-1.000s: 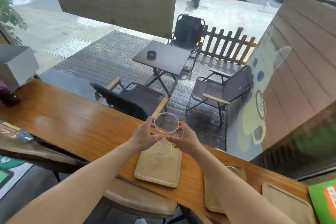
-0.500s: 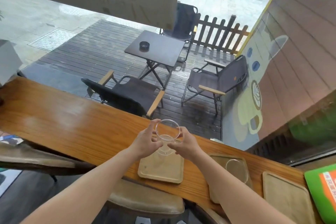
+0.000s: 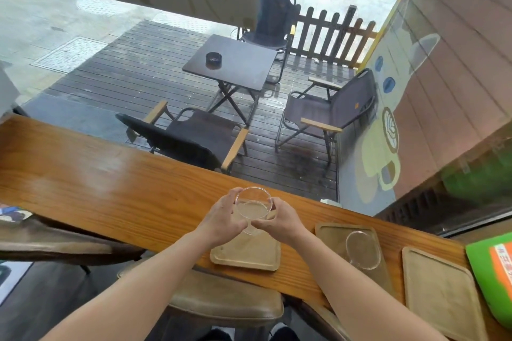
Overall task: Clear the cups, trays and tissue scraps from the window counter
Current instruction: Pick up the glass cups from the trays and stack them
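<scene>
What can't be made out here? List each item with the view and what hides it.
All head view:
- Held clear cup: base hidden by the left hand and right hand.
- Far-right tray: lower corner cut off by the frame edge.
- Green item: cut by the right edge; print blurred.
- Tissue scraps: none discernible.

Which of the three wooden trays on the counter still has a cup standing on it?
The middle tray: a clear cup stands on it. The far-right tray is bare, and the left tray lies under the hands, its surface bare.

Window point(image 3: 415, 119) overlooks apparently wet deck point(image 3: 133, 83), folding chairs point(image 3: 329, 111).
</scene>
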The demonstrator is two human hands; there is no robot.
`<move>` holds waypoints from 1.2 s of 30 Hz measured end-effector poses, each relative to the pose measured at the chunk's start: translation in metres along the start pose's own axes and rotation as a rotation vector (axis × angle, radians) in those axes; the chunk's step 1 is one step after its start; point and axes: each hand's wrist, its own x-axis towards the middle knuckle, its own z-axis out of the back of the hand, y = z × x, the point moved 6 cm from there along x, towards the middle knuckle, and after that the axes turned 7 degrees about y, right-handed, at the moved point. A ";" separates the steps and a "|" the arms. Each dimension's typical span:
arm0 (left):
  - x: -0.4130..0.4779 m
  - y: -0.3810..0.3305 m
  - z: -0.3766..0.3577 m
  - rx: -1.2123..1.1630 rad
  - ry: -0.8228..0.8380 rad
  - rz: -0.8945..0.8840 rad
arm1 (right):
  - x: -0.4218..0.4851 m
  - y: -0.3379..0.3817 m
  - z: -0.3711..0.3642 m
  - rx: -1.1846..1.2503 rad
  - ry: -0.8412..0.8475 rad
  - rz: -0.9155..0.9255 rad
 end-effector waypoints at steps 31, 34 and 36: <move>-0.004 0.023 -0.029 -0.068 0.101 0.024 | -0.001 -0.034 -0.040 0.161 0.042 -0.092; -0.004 0.022 -0.024 -0.023 0.098 0.053 | -0.001 -0.039 -0.038 0.121 0.056 -0.130; -0.004 0.024 -0.020 0.051 0.111 0.094 | -0.001 -0.043 -0.036 0.078 0.062 -0.164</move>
